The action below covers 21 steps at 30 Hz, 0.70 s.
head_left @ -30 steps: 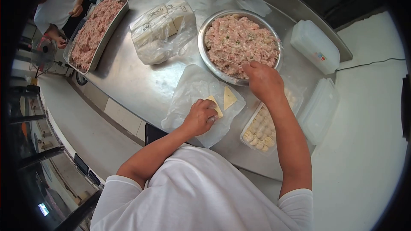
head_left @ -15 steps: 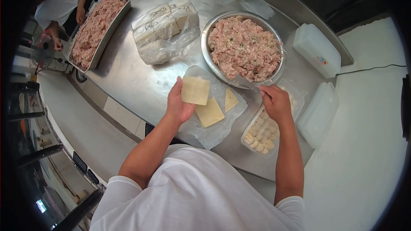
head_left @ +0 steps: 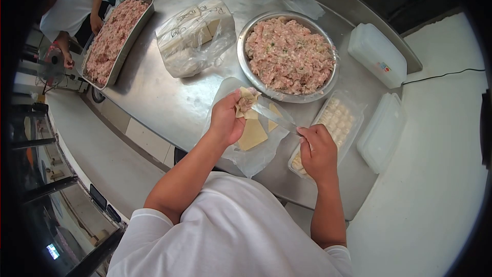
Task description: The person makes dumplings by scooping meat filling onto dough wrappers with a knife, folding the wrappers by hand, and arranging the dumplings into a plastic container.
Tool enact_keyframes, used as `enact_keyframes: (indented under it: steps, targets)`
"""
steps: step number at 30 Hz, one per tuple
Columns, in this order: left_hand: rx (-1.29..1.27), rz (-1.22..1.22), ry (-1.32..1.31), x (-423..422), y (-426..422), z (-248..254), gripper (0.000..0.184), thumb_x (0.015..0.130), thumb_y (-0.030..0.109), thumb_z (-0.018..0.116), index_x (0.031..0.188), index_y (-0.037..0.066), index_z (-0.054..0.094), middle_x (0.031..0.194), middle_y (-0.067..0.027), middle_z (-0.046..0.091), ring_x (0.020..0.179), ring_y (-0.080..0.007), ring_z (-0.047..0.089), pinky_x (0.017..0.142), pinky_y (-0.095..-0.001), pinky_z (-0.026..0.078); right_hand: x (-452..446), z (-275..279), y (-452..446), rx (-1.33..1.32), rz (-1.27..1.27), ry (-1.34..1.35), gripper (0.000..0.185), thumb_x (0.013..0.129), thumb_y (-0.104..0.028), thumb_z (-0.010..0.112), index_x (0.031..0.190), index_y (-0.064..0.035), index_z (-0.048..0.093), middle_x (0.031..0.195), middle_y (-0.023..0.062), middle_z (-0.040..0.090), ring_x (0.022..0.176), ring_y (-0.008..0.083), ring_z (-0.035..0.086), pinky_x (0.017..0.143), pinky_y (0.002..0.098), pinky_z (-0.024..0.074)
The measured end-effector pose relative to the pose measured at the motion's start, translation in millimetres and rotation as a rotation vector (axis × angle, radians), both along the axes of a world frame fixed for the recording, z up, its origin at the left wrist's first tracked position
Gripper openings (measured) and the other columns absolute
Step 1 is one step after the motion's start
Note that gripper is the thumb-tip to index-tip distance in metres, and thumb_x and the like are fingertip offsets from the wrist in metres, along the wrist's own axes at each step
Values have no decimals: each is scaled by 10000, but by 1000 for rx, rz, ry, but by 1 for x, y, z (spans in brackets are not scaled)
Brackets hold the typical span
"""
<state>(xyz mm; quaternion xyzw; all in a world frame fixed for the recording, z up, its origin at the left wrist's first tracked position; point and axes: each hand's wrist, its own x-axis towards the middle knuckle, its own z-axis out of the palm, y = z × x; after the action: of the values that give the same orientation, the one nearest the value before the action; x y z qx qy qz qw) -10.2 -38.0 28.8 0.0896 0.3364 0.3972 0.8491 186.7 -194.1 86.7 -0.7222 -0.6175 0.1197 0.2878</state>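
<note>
Over the steel table (head_left: 154, 92), 2 hands (head_left: 227, 118) nearly meet, palms inward.

The square wrapper (head_left: 241, 112), a flat sheet half a second before, is now bent up around a lump of meat mix (head_left: 246, 102) in the left hand (head_left: 226, 120). The flat blade (head_left: 275, 116) is away from the bowl (head_left: 290, 56), and its tip is at this meat. The right hand (head_left: 318, 153) is now closer to the near edge of the table (head_left: 353, 184), and its forearm covers less of the dumpling box (head_left: 340, 118).
</note>
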Motion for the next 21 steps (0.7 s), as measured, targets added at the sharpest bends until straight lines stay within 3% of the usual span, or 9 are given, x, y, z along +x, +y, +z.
enact_keyframes:
  steps: [3, 6, 12, 14, 15, 16, 19, 20, 21]
  targets:
    - [73, -43, 89, 4, -5, 6, 359, 1092, 223, 402, 1257, -59, 551, 1233, -181, 635, 1155, -306, 625, 1067, -424, 480, -14, -7, 4, 120, 1, 135, 289, 798, 38, 653, 1044, -77, 749, 909, 93, 613, 779, 264, 637, 674, 399, 530]
    - [75, -58, 70, 5, -10, 9, 350, 1089, 214, 397, 1243, -56, 558, 1224, -173, 640, 1149, -295, 627, 1058, -415, 484, -17, -29, 7, 142, 46, -30, 272, 799, 37, 668, 1035, -69, 751, 911, 91, 611, 762, 256, 636, 659, 383, 527]
    - [220, -100, -379, -15, -10, 51, 343, 1071, 192, 443, 1368, 37, 516, 1261, -131, 634, 1201, -257, 618, 1029, -401, 501, -16, 21, 0, 136, 21, 189, 248, 843, 30, 662, 1062, -58, 737, 907, 95, 622, 746, 249, 648, 651, 350, 530]
    - [315, -274, 105, -15, -7, 35, 405, 1021, 101, 501, 1425, 79, 484, 1291, -89, 628, 1218, -232, 618, 987, -371, 523, -15, 27, -6, 150, -13, 327, 235, 853, 25, 656, 1058, -56, 738, 889, 99, 625, 747, 254, 658, 656, 363, 533]
    - [439, -324, 313, -12, -15, 35, 463, 928, 23, 629, 1373, 78, 519, 1269, -49, 631, 1132, -194, 646, 940, -316, 527, -14, 27, -8, 154, -20, 324, 235, 853, 25, 656, 1058, -56, 738, 889, 99, 625, 747, 254, 658, 656, 363, 533]
    - [438, -334, 310, -10, -17, 35, 463, 928, 23, 629, 1373, 78, 519, 1269, -49, 631, 1132, -194, 646, 940, -316, 527, -13, 28, -12, 88, -4, 312, 225, 856, 20, 655, 1050, -54, 739, 890, 103, 629, 748, 255, 663, 662, 365, 536]
    - [969, -562, 774, -4, -20, 39, 458, 767, -3, 802, 1168, 66, 591, 1094, -33, 663, 944, -171, 651, 872, -300, 517, -10, 25, -28, -22, 22, 273, 214, 860, 11, 653, 1047, -52, 738, 892, 110, 637, 754, 261, 669, 678, 368, 542]
    - [975, -571, 769, -2, -20, 38, 458, 767, -3, 802, 1168, 66, 591, 1094, -33, 663, 944, -171, 651, 872, -300, 517, -6, 24, -32, -65, 46, 245, 214, 862, 6, 653, 1051, -51, 736, 893, 115, 642, 758, 265, 671, 686, 369, 544]
    - [1144, -665, 838, 1, -21, 36, 412, 767, -7, 791, 1130, 51, 605, 1037, -53, 669, 928, -177, 655, 852, -305, 522, 0, 26, -38, -63, 34, 248, 214, 862, 6, 653, 1051, -51, 736, 893, 115, 642, 758, 265, 671, 686, 369, 544]
